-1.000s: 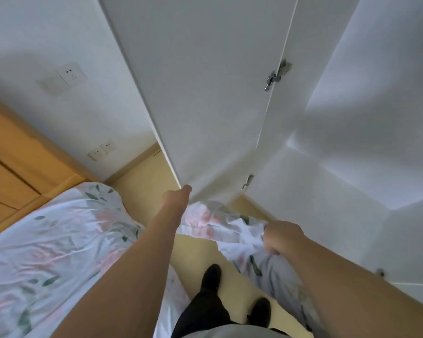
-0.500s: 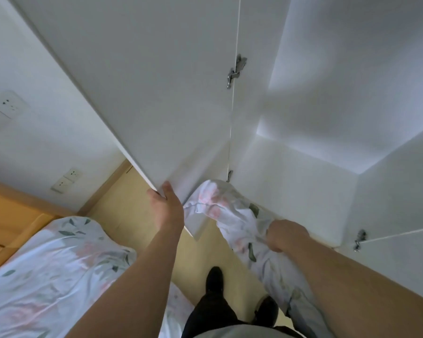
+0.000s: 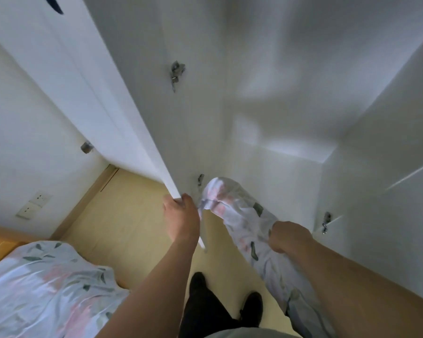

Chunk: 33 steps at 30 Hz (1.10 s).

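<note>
At far left, a floral sheet [image 3: 47, 289] covers a bed. The left hand [image 3: 182, 219] curls its fingers round the lower edge of the white wardrobe door [image 3: 122, 113]. Just to its right, the floral bedding bundle [image 3: 239, 211] hangs before the open wardrobe [image 3: 291, 179], with the right hand [image 3: 289, 236] clenched on it. The trailing cloth could snag on the door or drag along the floor [image 3: 132, 215]. The door has swung wider than half a second ago.
</note>
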Each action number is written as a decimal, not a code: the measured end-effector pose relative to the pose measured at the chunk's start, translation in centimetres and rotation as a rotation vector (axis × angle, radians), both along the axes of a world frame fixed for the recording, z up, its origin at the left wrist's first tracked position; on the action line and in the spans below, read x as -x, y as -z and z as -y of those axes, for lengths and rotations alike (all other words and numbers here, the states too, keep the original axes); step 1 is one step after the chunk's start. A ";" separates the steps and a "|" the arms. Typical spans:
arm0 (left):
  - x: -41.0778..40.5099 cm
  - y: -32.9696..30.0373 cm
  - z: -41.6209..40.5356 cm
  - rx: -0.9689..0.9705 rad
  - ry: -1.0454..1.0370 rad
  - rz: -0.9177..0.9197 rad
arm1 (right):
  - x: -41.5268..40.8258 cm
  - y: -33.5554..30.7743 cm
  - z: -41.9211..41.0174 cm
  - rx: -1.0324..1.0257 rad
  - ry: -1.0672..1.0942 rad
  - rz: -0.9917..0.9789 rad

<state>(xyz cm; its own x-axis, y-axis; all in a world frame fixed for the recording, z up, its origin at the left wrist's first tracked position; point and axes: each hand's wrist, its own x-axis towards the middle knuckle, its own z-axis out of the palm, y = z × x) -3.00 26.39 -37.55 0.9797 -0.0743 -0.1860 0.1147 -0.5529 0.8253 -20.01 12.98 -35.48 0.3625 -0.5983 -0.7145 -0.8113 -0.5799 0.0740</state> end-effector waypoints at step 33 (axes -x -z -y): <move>6.3 -3.3 20.0 -0.511 1.157 0.375 | 12.8 -1.5 6.8 -0.030 0.421 -0.049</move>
<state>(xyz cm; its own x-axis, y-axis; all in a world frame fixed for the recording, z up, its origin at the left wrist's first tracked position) -9.33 6.39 -34.21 0.3955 -0.9015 -0.1757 -0.8205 -0.4328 0.3735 -32.83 6.13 -34.01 0.0563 -0.6654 -0.7443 -0.9739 -0.2008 0.1059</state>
